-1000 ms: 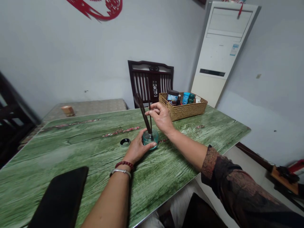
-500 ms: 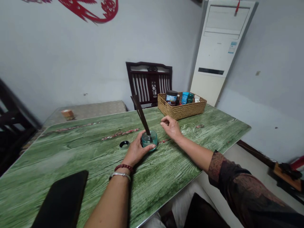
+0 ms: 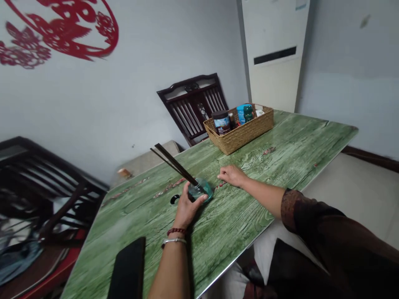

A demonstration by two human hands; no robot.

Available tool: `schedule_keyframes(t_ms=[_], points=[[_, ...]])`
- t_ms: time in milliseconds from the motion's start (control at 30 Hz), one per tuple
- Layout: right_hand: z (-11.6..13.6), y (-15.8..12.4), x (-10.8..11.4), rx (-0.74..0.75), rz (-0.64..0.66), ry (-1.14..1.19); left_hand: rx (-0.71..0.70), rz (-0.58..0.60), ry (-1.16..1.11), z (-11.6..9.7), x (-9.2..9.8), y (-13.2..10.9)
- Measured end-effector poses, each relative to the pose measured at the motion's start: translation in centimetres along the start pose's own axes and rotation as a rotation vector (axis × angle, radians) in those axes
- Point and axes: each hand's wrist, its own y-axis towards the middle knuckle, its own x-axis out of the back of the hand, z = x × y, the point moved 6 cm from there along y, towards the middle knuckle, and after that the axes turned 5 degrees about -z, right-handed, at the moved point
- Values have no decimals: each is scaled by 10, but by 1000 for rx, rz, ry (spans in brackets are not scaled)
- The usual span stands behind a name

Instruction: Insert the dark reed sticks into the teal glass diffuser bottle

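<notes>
A small teal glass bottle (image 3: pixel 202 192) stands on the green wood-grain table (image 3: pixel 264 174), with several dark reed sticks (image 3: pixel 173 162) leaning out of it to the left. My left hand (image 3: pixel 187 209) is wrapped round the bottle's near side. Resting on the table just right of the bottle, my right hand (image 3: pixel 231 175) has its fingers loosely curled and nothing in them. A small black ring cap (image 3: pixel 174 199) lies to the left of the bottle.
A woven basket (image 3: pixel 241 132) with jars and tubs stands at the table's far side, a dark wooden chair (image 3: pixel 193 106) behind it. A black flat object (image 3: pixel 127 270) lies near the front edge. Another dark chair (image 3: pixel 46 187) is at the left. A white floor air conditioner (image 3: pixel 274 50) stands by the wall.
My right hand has let go of the sticks and dropped to the table right of the bottle. The view has swung to the left and tilted.
</notes>
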Motion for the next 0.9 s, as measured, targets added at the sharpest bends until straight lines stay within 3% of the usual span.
schedule_keyframes(t_ms=[233, 367, 567, 767, 900], points=[[-1, -1, -6, 21, 51, -2, 57, 16, -2, -4, 1, -4], [-1, -2, -6, 12, 68, 35, 72, 41, -28, -7, 3, 6], [-2, 0, -8, -38, 67, 68, 78, 64, 35, 4, 6, 58], [-3, 2, -12, -59, 67, 57, 113, -40, -2, 30, 2, 119], [-4, 2, -12, -79, 74, 73, 111, -107, -24, 38, -4, 146]])
